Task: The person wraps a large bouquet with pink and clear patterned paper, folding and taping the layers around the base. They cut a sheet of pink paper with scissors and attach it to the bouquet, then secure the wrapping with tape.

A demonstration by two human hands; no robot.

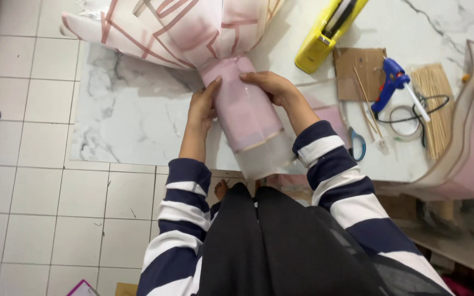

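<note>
Fingers (210, 87) of my left hand (201, 109) are pressing flat against the near side of the pink wrapped bouquet stem (245, 115), while my right hand (272, 86) is curling over the top of it, so both hands are grasping the wrap between them just below where it is gathering into a neck. I am judging that an even squeeze from both sides, close under the neck, is keeping the paper from slipping or creasing. The stem's clear lower end (264, 159) is hanging over the near edge of the marble-patterned table (133, 109), right above my lap, so room is tight there. To my left the tiled floor (45, 192) is lying open. Beyond my right wrist, scissors (356, 143), a tape roll (404, 121), a blue glue gun (391, 82) and bundled sticks (434, 104) are crowding the table. Farther off, the flared pink-striped wrapping (171, 27) is spreading wide, and a yellow tape dispenser (327, 33) is lying just beside it.
</note>
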